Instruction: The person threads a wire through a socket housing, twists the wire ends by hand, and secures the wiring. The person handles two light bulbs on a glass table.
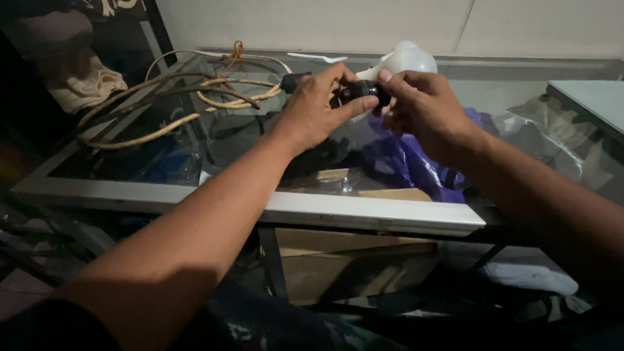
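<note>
Both my hands meet over a glass-topped table [364, 213]. My left hand [317, 104] and my right hand [422, 107] together grip a small black lamp socket [364, 91]. Just behind the socket a white light bulb [406, 60] shows above my right fingers; whether it is screwed into the socket is hidden. A yellowish cord [195, 91] lies coiled on the glass at the left and ends in a black plug-like piece [291, 82] beside my left hand.
A purple plastic bag [409, 162] and clear plastic sheeting [546, 140] lie under the glass. A white spoon-like piece [317, 58] rests at the back. Beige cloth [84, 81] hangs at far left. Cardboard [338, 260] stands below the table's metal frame.
</note>
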